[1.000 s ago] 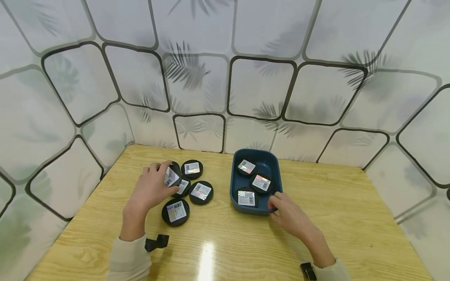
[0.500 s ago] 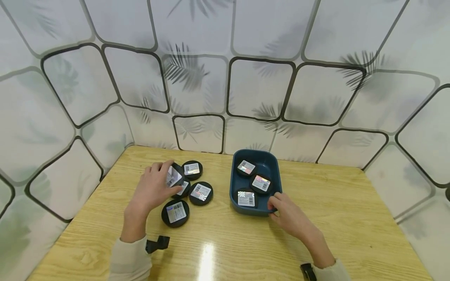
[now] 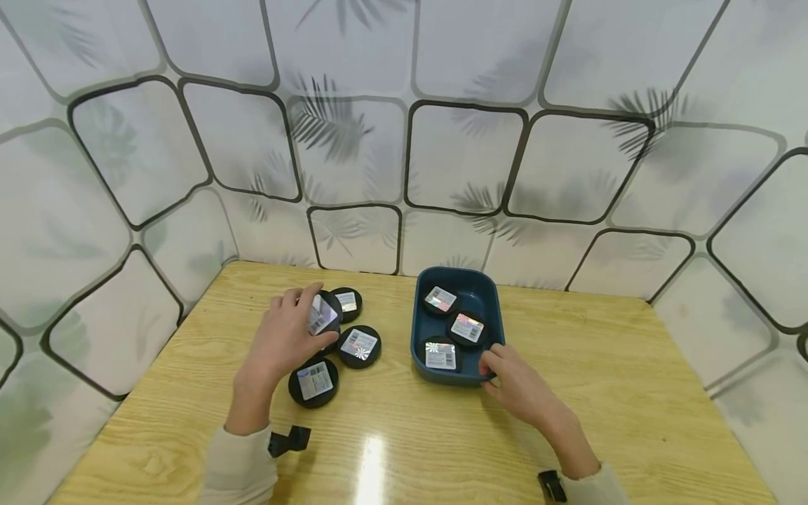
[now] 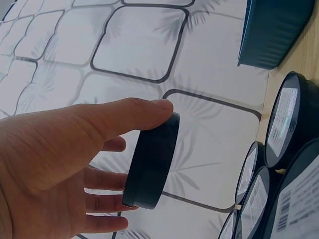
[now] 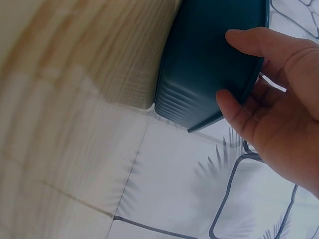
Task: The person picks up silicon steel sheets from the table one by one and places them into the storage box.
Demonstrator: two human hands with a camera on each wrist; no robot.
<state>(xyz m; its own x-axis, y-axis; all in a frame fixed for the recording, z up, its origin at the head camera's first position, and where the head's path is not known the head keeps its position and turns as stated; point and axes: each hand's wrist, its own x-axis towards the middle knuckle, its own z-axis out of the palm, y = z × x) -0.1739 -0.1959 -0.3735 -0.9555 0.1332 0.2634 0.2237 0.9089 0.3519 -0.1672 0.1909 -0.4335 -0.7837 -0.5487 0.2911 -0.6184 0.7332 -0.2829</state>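
My left hand [image 3: 284,340] pinches a round black container [image 4: 153,162] between thumb and fingers, a white label on its upper face. In the left wrist view it is held up off the table. Beneath and around it lie several similar black containers, one [image 3: 360,346] to the right and one [image 3: 313,382] nearer me; another under the held one is mostly hidden. My right hand [image 3: 520,386] grips the near right corner of a dark blue plastic bin [image 3: 459,379], thumb outside the wall. Inside the bin lie three labelled black containers, one [image 3: 467,328] in the middle.
The wooden table [image 3: 581,393] carries everything. A patterned backdrop [image 3: 467,154] rises behind the table's back edge and along both sides. Black straps [image 3: 290,440] sit at both wrists.
My left hand has moved a little to the right with the black container, which now covers more of those beneath and behind it. My right hand stays on the bin.
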